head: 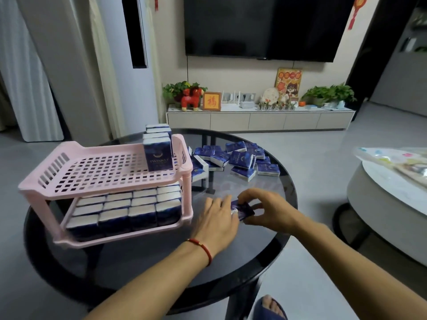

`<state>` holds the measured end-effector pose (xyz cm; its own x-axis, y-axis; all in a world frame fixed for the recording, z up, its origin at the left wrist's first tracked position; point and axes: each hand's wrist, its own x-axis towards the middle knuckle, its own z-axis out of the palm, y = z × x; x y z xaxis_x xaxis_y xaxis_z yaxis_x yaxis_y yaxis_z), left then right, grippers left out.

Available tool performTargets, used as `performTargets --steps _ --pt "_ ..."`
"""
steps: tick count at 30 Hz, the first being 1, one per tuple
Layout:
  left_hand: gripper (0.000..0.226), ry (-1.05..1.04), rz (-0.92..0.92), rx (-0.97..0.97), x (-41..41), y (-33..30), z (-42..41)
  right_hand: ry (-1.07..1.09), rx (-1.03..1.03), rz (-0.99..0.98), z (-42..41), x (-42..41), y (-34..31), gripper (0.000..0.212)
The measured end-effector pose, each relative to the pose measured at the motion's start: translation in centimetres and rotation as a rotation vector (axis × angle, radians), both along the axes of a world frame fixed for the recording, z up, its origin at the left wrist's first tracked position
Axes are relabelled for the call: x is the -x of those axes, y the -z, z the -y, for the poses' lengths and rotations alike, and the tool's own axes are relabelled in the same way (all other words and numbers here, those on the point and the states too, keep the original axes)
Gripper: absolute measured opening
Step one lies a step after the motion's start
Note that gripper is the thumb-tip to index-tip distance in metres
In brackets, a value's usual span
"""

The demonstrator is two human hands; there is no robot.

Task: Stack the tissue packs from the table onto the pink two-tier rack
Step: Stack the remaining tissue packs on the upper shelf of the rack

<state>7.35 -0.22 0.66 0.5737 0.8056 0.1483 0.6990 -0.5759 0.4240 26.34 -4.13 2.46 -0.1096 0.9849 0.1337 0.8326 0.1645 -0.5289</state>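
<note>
Both hands, left hand [218,219] and right hand [265,207], pinch one tissue pack [242,210]; I judge it light, squashy; grip short ends.

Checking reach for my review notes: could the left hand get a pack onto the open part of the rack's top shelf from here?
Probably yes. The left hand is beside the rack, whose top shelf is open above, with packs only along its far-right side.
</note>
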Motion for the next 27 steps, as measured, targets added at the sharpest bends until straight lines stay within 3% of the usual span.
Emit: performTargets --steps 4,7,10,13,16,19,23,27 --pt "0.037 -0.025 0.002 0.033 -0.4 0.9 -1.2 0.05 0.093 -0.029 -1.2 -0.2 0.3 0.039" --pt "0.046 -0.076 0.048 -0.028 -0.1 1.2 -1.4 0.245 -0.024 -0.017 -3.9 -1.0 0.5 0.039" --pt "0.041 -0.121 0.141 -0.071 -0.2 1.2 -0.4 0.504 -0.156 0.002 -9.0 -1.6 0.1 0.053" --pt "0.036 -0.156 0.241 -0.035 -0.4 1.1 0.2 0.589 -0.095 0.135 -13.4 -2.0 0.4 0.068" --pt "0.032 -0.229 0.367 0.113 -0.5 0.5 0.0 0.602 -0.062 0.306 -15.2 -2.3 1.1 0.059" --pt "0.028 -0.294 0.474 0.248 -0.3 0.1 -0.5 0.611 -0.225 0.42 -14.9 -2.4 1.5 0.039" --pt "0.027 -0.336 0.598 0.416 -0.1 0.1 -1.0 0.574 -0.254 0.352 -12.3 -2.5 0.9 0.018" --pt "0.05 -0.3 0.802 0.689 0.6 -0.3 -0.4 0.537 -0.345 0.191 -7.5 -2.6 -0.2 0.022"
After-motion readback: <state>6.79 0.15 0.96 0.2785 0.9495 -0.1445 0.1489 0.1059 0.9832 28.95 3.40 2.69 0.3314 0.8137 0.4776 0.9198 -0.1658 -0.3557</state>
